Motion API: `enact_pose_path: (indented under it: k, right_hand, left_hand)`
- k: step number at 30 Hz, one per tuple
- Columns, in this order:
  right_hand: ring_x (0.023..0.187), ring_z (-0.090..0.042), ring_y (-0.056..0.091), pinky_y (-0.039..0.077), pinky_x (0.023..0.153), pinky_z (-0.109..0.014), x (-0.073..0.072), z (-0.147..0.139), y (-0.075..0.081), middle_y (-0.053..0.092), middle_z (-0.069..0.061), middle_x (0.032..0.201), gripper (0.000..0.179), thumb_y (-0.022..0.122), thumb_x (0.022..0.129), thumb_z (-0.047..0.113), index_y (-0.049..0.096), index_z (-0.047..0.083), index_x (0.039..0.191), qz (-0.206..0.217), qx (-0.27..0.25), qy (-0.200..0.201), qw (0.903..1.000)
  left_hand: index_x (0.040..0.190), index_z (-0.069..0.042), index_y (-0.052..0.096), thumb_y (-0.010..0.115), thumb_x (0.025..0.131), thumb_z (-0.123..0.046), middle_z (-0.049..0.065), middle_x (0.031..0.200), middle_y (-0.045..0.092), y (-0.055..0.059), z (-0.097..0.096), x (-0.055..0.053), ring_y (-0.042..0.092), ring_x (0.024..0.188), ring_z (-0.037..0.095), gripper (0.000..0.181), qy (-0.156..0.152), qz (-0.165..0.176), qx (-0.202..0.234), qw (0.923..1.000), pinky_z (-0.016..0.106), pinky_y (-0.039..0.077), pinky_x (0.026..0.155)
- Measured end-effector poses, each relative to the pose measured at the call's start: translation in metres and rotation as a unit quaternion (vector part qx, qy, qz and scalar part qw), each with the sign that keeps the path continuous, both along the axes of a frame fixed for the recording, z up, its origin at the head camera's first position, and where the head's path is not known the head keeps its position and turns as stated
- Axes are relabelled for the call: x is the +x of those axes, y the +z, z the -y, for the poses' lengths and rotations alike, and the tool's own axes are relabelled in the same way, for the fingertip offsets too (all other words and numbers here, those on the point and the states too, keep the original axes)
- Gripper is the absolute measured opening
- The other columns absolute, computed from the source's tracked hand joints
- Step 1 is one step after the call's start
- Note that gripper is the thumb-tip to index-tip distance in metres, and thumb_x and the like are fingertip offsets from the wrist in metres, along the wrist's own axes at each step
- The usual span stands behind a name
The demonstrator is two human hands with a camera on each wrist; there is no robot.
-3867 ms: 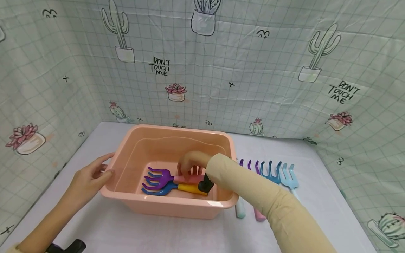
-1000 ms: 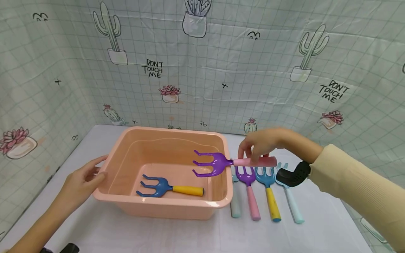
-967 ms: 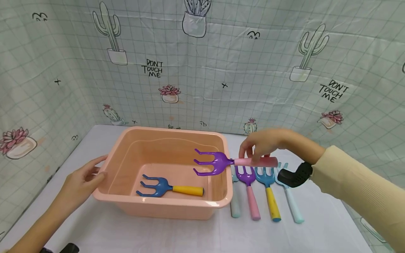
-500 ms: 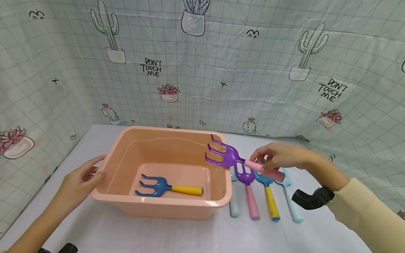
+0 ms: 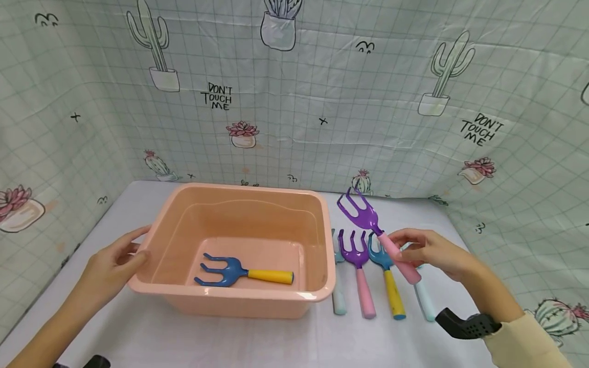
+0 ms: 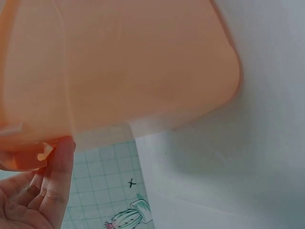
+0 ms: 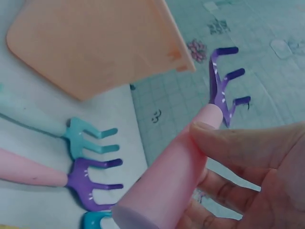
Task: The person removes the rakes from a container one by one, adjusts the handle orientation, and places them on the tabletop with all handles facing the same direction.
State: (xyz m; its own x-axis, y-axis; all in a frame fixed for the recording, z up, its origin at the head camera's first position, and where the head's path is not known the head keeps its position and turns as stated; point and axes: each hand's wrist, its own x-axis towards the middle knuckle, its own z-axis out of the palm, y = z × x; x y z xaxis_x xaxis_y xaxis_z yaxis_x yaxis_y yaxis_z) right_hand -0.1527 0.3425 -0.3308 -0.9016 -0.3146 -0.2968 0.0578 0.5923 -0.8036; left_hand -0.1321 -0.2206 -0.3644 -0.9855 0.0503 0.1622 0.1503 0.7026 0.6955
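Note:
My right hand (image 5: 432,250) grips the pink handle of a purple three-tined garden hand fork (image 5: 365,219), raised over the row of tools with its tines pointing up and left. In the right wrist view the thumb presses along that pink handle (image 7: 167,171). At the left, my left hand (image 5: 108,263) pinches the rim of a peach plastic tub (image 5: 230,305), thumb on the near side and fingers behind. Inside the tub lies a blue hand fork with a yellow handle (image 5: 270,276).
Right of the tub, tools lie side by side: a pale green fork (image 5: 339,299), a purple fork with pink handle (image 5: 365,294), a blue one with yellow handle (image 5: 394,296), and a pale blue tool (image 5: 424,301) partly hidden by my hand. A patterned cloth (image 5: 294,102) hangs behind the white table.
My right hand has lifted the purple fork out of the tub and carried it right, turning its tines from leftward to upward. My left hand stays on the rim.

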Motion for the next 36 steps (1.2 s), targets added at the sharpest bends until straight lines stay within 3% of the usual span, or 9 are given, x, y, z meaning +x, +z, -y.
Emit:
enact_pose_path:
  k: [6, 15, 18, 22, 25, 29, 32, 33, 36]
  right_hand:
    - [0.088, -0.017, 0.059, 0.05, 0.074, -0.035, 0.014, -0.016, -0.024, 0.053, -0.015, 0.111, 0.051, 0.059, 0.088, 0.017, 0.043, -0.005, 0.131, -0.005, -0.01, -0.079, 0.9968]
    - [0.08, -0.008, 0.057, 0.051, 0.07, -0.03, 0.03, -0.044, -0.053, 0.054, -0.002, 0.1, 0.055, 0.059, 0.089, 0.02, 0.04, -0.007, 0.133, -0.004, 0.042, -0.184, 0.982]
    - [0.081, -0.012, 0.057, 0.05, 0.07, -0.031, 0.028, -0.067, -0.073, 0.054, -0.003, 0.1, 0.059, 0.06, 0.088, 0.025, 0.039, -0.005, 0.134, 0.004, 0.054, -0.206, 0.9771]
    - [0.082, -0.012, 0.058, 0.05, 0.064, -0.03, 0.019, -0.108, -0.111, 0.057, 0.005, 0.096, 0.057, 0.064, 0.084, 0.038, 0.046, 0.011, 0.131, 0.027, 0.064, -0.242, 0.9677]
    - [0.081, -0.011, 0.059, 0.049, 0.059, -0.027, 0.017, -0.13, -0.13, 0.059, 0.01, 0.092, 0.055, 0.066, 0.082, 0.043, 0.048, 0.019, 0.127, 0.036, 0.062, -0.26, 0.963]
    - [0.081, -0.011, 0.057, 0.049, 0.06, -0.029, 0.023, -0.133, -0.128, 0.061, 0.007, 0.091, 0.049, 0.065, 0.083, 0.04, 0.05, 0.02, 0.125, 0.05, 0.068, -0.263, 0.9609]
    - [0.08, -0.013, 0.057, 0.049, 0.063, -0.031, 0.029, -0.124, -0.116, 0.062, 0.003, 0.091, 0.055, 0.064, 0.084, 0.036, 0.048, 0.009, 0.129, 0.062, 0.086, -0.269, 0.9573]
    - [0.08, -0.014, 0.057, 0.049, 0.065, -0.031, 0.031, -0.12, -0.112, 0.062, 0.0, 0.092, 0.06, 0.063, 0.084, 0.034, 0.044, 0.002, 0.131, 0.064, 0.089, -0.274, 0.9556]
    - [0.08, -0.017, 0.057, 0.047, 0.065, -0.029, 0.036, -0.111, -0.104, 0.062, -0.008, 0.095, 0.068, 0.062, 0.085, 0.029, 0.034, -0.009, 0.134, 0.071, 0.097, -0.29, 0.9494]
  left_hand:
    - [0.137, -0.003, 0.043, 0.056, 0.092, -0.021, 0.026, 0.106, 0.063, -0.002, 0.001, -0.002, 0.05, 0.074, -0.019, 0.05, -0.003, -0.003, 0.004, 1.0, 0.019, 0.044, 0.057]
    - [0.137, -0.003, 0.043, 0.057, 0.092, -0.02, 0.025, 0.104, 0.064, -0.003, 0.002, -0.002, 0.05, 0.074, -0.018, 0.05, -0.001, -0.008, 0.005, 1.0, 0.02, 0.044, 0.056]
    - [0.137, -0.004, 0.043, 0.057, 0.092, -0.021, 0.025, 0.104, 0.064, -0.004, 0.001, -0.002, 0.05, 0.074, -0.018, 0.05, -0.001, -0.007, 0.005, 1.0, 0.02, 0.044, 0.056]
    - [0.137, -0.004, 0.044, 0.057, 0.091, -0.021, 0.024, 0.103, 0.065, -0.004, 0.002, -0.001, 0.051, 0.073, -0.017, 0.05, 0.002, -0.006, 0.003, 1.0, 0.02, 0.044, 0.056]
    - [0.136, -0.003, 0.044, 0.057, 0.091, -0.021, 0.024, 0.102, 0.065, -0.004, 0.001, -0.001, 0.052, 0.073, -0.017, 0.05, 0.003, -0.007, 0.003, 1.0, 0.019, 0.044, 0.056]
    - [0.137, -0.003, 0.042, 0.057, 0.092, -0.021, 0.025, 0.103, 0.064, -0.004, 0.001, 0.0, 0.052, 0.073, -0.017, 0.051, 0.003, -0.001, 0.007, 1.0, 0.019, 0.044, 0.057]
    - [0.138, -0.004, 0.042, 0.057, 0.092, -0.021, 0.023, 0.102, 0.065, -0.004, 0.0, 0.001, 0.053, 0.073, -0.016, 0.051, 0.002, 0.005, 0.008, 1.0, 0.019, 0.044, 0.057]
    - [0.138, -0.004, 0.042, 0.057, 0.092, -0.021, 0.019, 0.101, 0.066, -0.005, 0.0, 0.001, 0.053, 0.072, -0.016, 0.051, 0.003, 0.006, 0.008, 0.9999, 0.019, 0.044, 0.057]
    - [0.138, -0.004, 0.042, 0.057, 0.092, -0.021, -0.009, 0.093, 0.067, -0.005, 0.0, 0.001, 0.054, 0.072, -0.015, 0.052, 0.002, 0.006, 0.012, 0.9999, 0.019, 0.044, 0.057]
